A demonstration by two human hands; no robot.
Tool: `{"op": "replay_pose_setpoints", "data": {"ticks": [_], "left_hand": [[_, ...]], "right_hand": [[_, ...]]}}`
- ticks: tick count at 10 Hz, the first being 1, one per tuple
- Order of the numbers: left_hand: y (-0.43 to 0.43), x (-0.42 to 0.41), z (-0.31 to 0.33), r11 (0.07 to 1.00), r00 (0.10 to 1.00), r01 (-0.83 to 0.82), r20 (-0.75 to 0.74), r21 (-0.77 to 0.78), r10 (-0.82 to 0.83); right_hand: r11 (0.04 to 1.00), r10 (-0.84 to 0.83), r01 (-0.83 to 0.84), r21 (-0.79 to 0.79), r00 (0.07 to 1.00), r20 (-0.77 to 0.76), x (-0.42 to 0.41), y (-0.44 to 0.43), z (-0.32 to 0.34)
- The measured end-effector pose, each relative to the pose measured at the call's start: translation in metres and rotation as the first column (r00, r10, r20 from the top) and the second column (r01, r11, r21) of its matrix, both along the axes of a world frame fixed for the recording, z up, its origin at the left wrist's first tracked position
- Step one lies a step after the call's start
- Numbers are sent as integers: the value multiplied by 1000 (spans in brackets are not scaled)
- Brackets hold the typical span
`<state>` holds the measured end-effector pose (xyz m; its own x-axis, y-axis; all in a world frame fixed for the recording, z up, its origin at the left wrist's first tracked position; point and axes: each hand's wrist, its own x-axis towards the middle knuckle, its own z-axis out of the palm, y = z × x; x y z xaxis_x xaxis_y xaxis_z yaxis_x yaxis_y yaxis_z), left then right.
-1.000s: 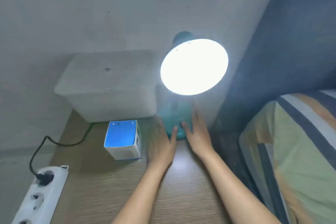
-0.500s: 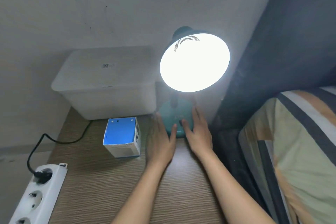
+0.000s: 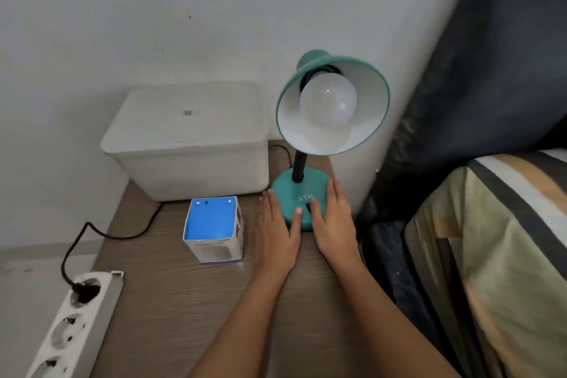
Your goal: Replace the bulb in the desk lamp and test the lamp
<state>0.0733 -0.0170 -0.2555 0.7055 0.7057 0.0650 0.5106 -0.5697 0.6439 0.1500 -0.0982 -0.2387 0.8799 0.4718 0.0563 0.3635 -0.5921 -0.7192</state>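
Note:
A teal desk lamp stands at the back right of the wooden table, its round base (image 3: 302,190) marked "ATN". Its shade (image 3: 372,107) tilts toward me with a white globe bulb (image 3: 328,100) screwed in and dark. My left hand (image 3: 274,232) lies flat against the base's left side, thumb on the base. My right hand (image 3: 333,222) lies flat against the right side, its thumb on the black switch at the base's front. A blue and white bulb box (image 3: 213,228) stands left of my hands.
A white lidded bin (image 3: 190,138) sits against the wall behind the box. A white power strip (image 3: 76,325) lies at the table's left edge with the lamp's black plug (image 3: 82,288) in it. A striped bed cover (image 3: 503,255) and dark fabric are on the right.
The lamp was lit in both earlier frames and is now dark. Both hands have stayed at the base.

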Motion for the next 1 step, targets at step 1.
{"op": "replay_pose_setpoints", "data": {"ticks": [1], "left_hand": [[-7, -11, 1, 1000, 1000, -16, -16, -3, 15]], "right_hand": [[1000, 6, -6, 1, 1000, -8, -15, -13, 1]]}}
